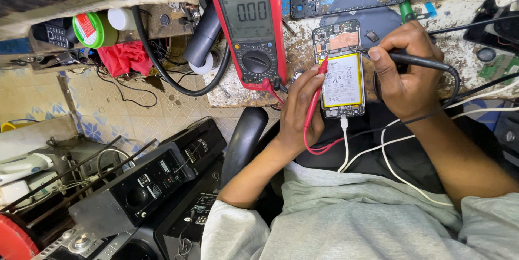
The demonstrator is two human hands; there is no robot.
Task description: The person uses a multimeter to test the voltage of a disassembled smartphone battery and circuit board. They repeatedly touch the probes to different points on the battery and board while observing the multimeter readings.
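Head view: my left hand (pixel 297 109) pinches the red probe (pixel 315 95), my right hand (pixel 406 70) the black probe (pixel 416 61), tips on the opened phone (pixel 339 70) lying on the bench (pixel 459 14) beside the meter (pixel 252 27). Light, fragile board, I judge; hold by edges.

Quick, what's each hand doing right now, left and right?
Left hand: closed on the red probe, tip on the opened phone.
Right hand: closed on the black probe, tip at the phone's upper board.
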